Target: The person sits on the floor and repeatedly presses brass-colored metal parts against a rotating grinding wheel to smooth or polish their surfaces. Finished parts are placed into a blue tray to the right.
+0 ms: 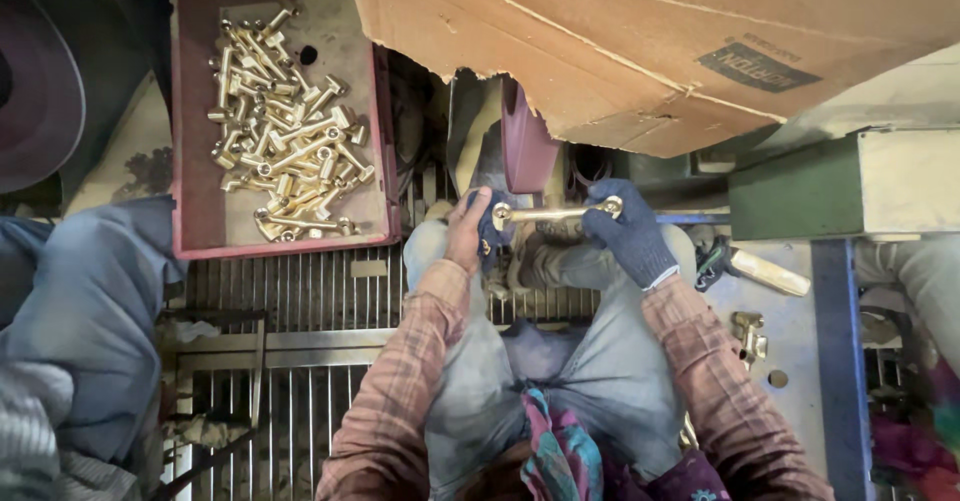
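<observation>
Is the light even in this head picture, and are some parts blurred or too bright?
Head view: light is uneven; the brass handle held between left hand and gloved right hand glints but stays sharp; the brass parts in the red tray shine; the cardboard sheet is brightly lit; the left edge is dark and the corners are stretched.

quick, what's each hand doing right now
Left hand: closed on a dark cloth, gripping one end of the brass rod.
Right hand, in a dark glove: closed on the rod's other end.
</observation>
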